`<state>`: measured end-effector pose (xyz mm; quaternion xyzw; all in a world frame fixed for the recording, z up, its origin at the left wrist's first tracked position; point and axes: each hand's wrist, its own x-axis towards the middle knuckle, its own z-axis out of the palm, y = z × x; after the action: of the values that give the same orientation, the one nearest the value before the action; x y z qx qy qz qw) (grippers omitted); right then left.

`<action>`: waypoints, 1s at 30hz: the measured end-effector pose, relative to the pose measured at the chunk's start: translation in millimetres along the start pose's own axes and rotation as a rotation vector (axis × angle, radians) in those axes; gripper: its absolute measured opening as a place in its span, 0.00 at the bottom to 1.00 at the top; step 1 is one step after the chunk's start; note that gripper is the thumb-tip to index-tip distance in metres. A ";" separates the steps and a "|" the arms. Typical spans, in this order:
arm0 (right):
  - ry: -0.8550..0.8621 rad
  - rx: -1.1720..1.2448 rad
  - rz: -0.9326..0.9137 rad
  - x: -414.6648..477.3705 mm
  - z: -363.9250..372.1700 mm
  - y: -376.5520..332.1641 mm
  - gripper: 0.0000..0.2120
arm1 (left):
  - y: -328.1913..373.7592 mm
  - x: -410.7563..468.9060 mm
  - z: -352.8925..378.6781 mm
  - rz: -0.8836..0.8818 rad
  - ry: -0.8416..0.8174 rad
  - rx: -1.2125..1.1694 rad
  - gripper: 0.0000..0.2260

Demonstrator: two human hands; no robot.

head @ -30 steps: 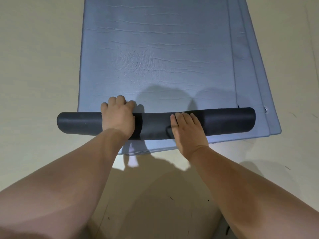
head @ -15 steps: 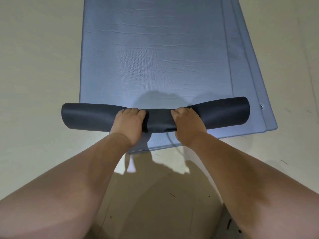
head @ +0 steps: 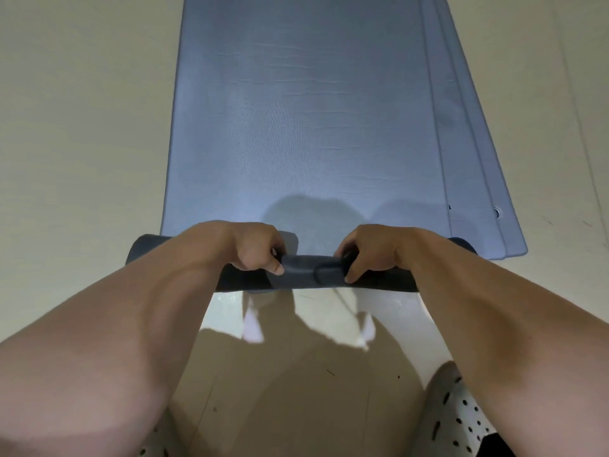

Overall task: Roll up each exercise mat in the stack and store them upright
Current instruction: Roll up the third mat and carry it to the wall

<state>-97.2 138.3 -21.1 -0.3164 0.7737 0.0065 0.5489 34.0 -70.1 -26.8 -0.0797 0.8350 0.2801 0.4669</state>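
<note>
Pale floor point(head: 82, 133) carries a stack of blue mats point(head: 296, 120) stretching far. At its near end lies the dark rolled part point(head: 309, 270), gripped by the left hand point(head: 253, 247) and right hand point(head: 369, 250), both clamped around the roll, near each other.

Dim, soft light from behind the person throws broad shadows across the floor point(head: 296, 374) and mat point(head: 296, 127), a pale sheen mid-mat, edges bowed, slight blur throughout
</note>
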 end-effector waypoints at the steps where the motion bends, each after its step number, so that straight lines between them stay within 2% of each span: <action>1: 0.000 0.025 -0.005 0.3 3.9 2.3 0.23 | -0.4 1.7 5.4 -0.002 0.007 -0.013 0.13; 3: 0.038 0.078 -0.012 1.0 9.3 6.8 0.28 | -3.0 4.2 13.8 -0.010 0.065 -0.056 0.14; 8: 0.263 0.273 -0.068 0.3 17.7 20.9 0.33 | -17.0 10.8 12.0 -0.101 0.280 -0.178 0.25; 10: 0.398 0.164 -0.058 -0.5 24.5 24.3 0.33 | -22.1 16.7 8.2 -0.132 0.318 -0.159 0.24; 13: 0.723 -0.236 0.002 -8.7 40.9 13.6 0.26 | -23.7 20.0 2.1 -0.172 0.332 -0.130 0.23; 15: 0.953 -0.447 -0.076 -8.8 65.3 4.8 0.21 | -23.7 19.9 0.2 -0.169 0.327 -0.134 0.23; 16: 1.007 -0.478 -0.146 -8.1 80.5 4.1 0.21 | -23.4 20.1 0.2 -0.158 0.308 -0.135 0.24; 19: 0.957 -0.570 -0.230 -8.0 113.9 22.2 0.30 | -22.1 21.1 1.7 -0.148 0.259 -0.115 0.25; 23: 0.751 -0.622 -0.096 -8.6 112.3 23.4 0.49 | -18.3 19.2 0.5 -0.239 0.364 -0.064 0.26; 25: 0.720 -0.584 -0.055 -0.5 106.5 12.4 0.48 | -9.0 14.9 -3.6 -0.344 0.427 -0.011 0.26; 27: 0.720 -0.550 -0.043 5.3 97.3 6.4 0.42 | 6.1 11.9 -5.7 -0.388 0.506 0.023 0.23; 30: 0.710 -0.499 -0.041 10.5 76.6 5.8 0.39 | 30.1 7.6 8.9 -0.281 0.740 0.205 0.17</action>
<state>-37.4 165.2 -62.4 -0.4371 0.8828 0.0731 0.1557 24.5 -39.3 -24.8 -0.2416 0.9511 0.0815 0.1742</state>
